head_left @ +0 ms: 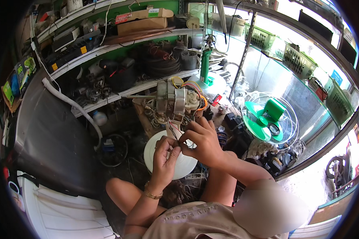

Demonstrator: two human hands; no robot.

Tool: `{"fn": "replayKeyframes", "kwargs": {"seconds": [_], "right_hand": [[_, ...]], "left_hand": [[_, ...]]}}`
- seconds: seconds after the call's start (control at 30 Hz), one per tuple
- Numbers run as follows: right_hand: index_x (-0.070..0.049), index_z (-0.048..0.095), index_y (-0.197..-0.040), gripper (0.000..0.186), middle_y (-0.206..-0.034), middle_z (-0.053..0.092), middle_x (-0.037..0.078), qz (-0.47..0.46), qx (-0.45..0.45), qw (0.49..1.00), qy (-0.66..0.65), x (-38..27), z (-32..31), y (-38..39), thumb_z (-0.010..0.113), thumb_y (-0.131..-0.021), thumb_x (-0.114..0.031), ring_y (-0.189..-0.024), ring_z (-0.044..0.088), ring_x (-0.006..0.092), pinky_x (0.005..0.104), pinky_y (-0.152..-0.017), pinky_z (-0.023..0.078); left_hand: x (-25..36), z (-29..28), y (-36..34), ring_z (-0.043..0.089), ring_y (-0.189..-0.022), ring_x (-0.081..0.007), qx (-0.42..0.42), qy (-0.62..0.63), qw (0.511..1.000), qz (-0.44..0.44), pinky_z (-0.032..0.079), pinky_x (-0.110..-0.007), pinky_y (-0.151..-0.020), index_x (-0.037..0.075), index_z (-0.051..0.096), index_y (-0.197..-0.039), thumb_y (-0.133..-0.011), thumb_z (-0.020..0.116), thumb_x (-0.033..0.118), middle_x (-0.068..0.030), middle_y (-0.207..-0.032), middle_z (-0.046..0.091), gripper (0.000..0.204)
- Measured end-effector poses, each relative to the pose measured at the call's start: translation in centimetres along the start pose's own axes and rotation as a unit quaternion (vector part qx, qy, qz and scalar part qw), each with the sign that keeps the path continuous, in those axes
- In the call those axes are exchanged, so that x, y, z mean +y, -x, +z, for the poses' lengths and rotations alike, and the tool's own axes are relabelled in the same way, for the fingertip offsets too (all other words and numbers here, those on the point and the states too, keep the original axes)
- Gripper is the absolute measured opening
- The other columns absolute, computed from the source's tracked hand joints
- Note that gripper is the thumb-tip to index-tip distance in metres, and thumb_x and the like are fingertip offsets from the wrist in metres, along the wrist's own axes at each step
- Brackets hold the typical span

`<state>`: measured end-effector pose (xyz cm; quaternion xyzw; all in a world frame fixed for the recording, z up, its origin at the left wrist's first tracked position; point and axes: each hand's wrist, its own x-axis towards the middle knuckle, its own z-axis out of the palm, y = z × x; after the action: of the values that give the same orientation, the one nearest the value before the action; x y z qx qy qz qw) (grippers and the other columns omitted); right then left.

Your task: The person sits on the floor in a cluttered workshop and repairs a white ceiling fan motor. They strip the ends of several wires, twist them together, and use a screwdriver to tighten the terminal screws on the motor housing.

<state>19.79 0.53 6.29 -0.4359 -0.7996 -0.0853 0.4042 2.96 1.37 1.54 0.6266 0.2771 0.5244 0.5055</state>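
A fan motor [175, 99] with a long shaft and yellow, orange and black wires hangs in front of me, above a white round fan base [153, 149]. My left hand [165, 157] and my right hand [203, 141] meet just below the motor. Both pinch thin wires [175, 133] that run down from it, fingertips almost touching. A gold bracelet sits on my left wrist.
Cluttered shelves [119, 47] with boxes, motors and coils stand behind. A green fan with a wire guard [267, 119] lies to the right, near green baskets [295, 59]. A white hose [71, 105] runs down at left beside a dark panel. My bare knees are below.
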Motion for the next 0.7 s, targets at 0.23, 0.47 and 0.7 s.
{"fn": "replayKeyframes", "kwargs": {"seconds": [0.23,0.47,0.7], "right_hand": [[-0.001,0.068,-0.089,0.018,-0.087,0.069,0.012,0.135,-0.037,0.941,-0.308,-0.2,0.5,0.8,0.073,-0.082,-0.016,-0.075,0.065,0.026,0.0347,-0.068,0.051],[0.001,0.07,-0.094,0.026,-0.092,0.068,0.013,0.141,-0.127,0.936,-0.296,0.0,-1.1,0.3,0.078,-0.077,-0.018,-0.083,0.063,0.0226,0.0334,-0.074,0.049],[0.002,0.07,-0.092,0.019,-0.086,0.069,0.013,0.108,-0.112,0.931,-0.331,1.1,-0.3,0.4,0.073,-0.077,-0.009,-0.078,0.066,0.0269,0.0347,-0.071,0.052]], "left_hand": [[1.3,-0.3,0.7,0.048,-0.09,-0.0269,0.035,-0.192,0.966,0.168,0.038,-0.038,-0.081,0.003,0.057,-0.093,-0.089,0.052,0.021,-0.0106,-0.096,0.052,0.019],[2.7,0.2,1.2,0.05,-0.086,-0.0311,0.065,-0.415,0.883,0.209,0.04,-0.043,-0.076,0.002,0.061,-0.094,-0.078,0.058,0.006,-0.0104,-0.092,0.055,0.017],[0.9,0.3,0.5,0.049,-0.081,-0.0223,0.097,-0.291,0.933,0.186,0.039,-0.033,-0.071,0.004,0.058,-0.083,-0.081,0.066,0.003,-0.0065,-0.086,0.054,0.008]]}}
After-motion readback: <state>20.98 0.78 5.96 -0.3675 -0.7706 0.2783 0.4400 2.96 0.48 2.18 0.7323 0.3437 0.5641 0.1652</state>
